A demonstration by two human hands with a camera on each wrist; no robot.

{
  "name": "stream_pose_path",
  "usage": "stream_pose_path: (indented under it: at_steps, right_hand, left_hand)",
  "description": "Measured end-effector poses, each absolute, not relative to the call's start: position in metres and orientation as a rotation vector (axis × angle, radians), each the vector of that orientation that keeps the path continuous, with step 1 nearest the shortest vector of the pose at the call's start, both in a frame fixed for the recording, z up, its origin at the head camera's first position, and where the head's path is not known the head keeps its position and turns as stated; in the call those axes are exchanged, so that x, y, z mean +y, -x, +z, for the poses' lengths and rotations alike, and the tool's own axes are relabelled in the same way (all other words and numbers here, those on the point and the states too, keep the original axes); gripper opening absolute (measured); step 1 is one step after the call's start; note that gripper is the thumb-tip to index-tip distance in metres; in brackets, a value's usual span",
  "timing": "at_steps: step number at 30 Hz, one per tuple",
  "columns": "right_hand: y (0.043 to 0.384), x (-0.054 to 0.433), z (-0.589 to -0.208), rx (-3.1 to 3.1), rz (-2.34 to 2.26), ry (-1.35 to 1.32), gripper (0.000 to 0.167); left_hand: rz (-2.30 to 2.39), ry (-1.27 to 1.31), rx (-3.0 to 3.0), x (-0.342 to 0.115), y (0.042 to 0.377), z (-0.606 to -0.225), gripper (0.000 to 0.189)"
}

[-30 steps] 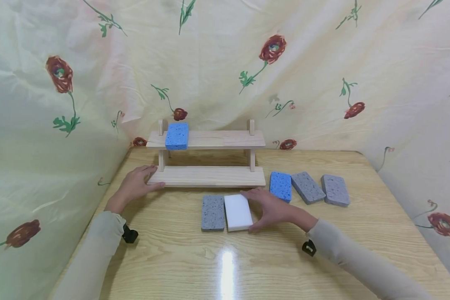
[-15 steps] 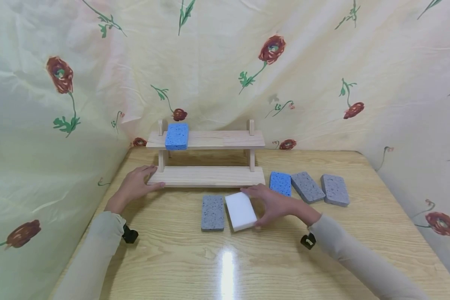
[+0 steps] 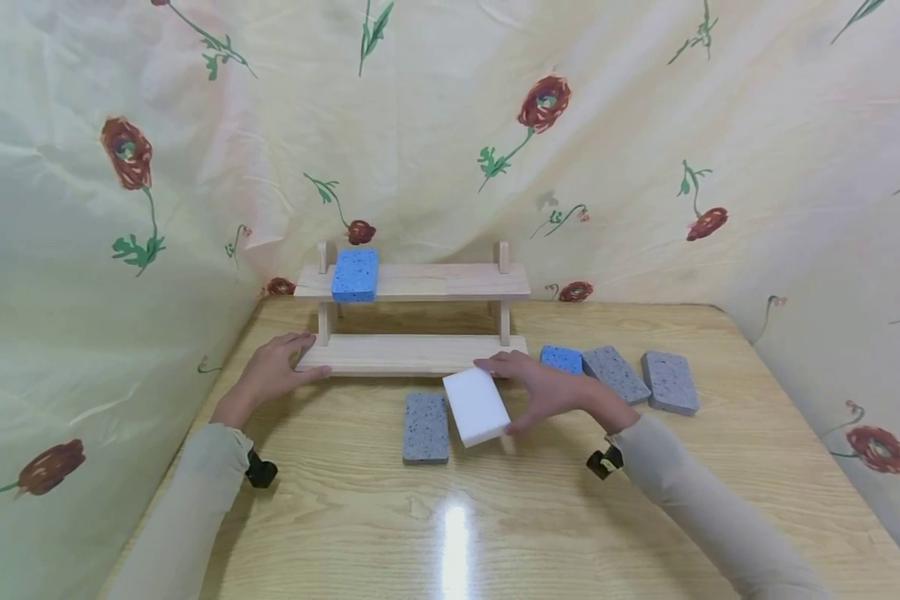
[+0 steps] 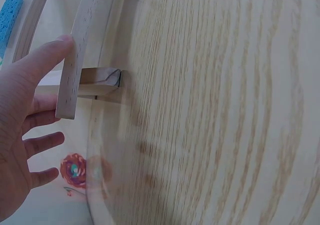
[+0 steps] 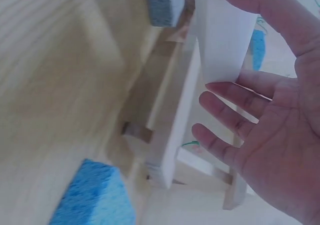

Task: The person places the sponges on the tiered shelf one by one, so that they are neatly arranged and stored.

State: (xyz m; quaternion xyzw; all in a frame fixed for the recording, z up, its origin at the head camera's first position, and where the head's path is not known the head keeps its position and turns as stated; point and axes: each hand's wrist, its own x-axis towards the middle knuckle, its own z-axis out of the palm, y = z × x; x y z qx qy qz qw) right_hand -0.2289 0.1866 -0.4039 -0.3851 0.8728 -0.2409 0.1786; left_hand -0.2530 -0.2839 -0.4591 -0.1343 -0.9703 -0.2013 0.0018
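Note:
My right hand [image 3: 547,390] pinches a white rectangular sponge [image 3: 476,407] by its ends, thumb at the near end and fingertips at the far end. The sponge is tilted and held above the table, just in front of the lower shelf. My left hand [image 3: 273,368] holds the left end of the two-tier wooden rack [image 3: 412,353]; the left wrist view has its thumb [image 4: 47,57] on the lower board's front edge, fingers behind. One blue sponge [image 3: 356,275] lies at the left of the upper shelf. A grey sponge [image 3: 425,428] lies on the table left of the white one.
Right of the rack, another blue sponge [image 3: 562,359], partly hidden by my right hand, lies beside a slanted grey sponge [image 3: 615,374] and a further grey sponge [image 3: 671,382]. Flowered cloth [image 3: 435,125] hangs behind the wooden table [image 3: 345,517] and along both sides.
My right hand has lifted the white sponge off the table from beside the grey one, tilted it, and carried it slightly towards the rack. The left hand stays on the rack.

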Motion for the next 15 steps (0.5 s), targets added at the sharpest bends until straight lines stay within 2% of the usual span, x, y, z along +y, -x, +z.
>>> stream_pose_path:
  at_steps: [15]
  right_hand:
    - [0.244, 0.164, -0.375, 2.468, -0.767, 1.184, 0.104]
  left_hand:
    - [-0.657, 0.410, -3.042, -0.282, 0.252, -0.459, 0.087]
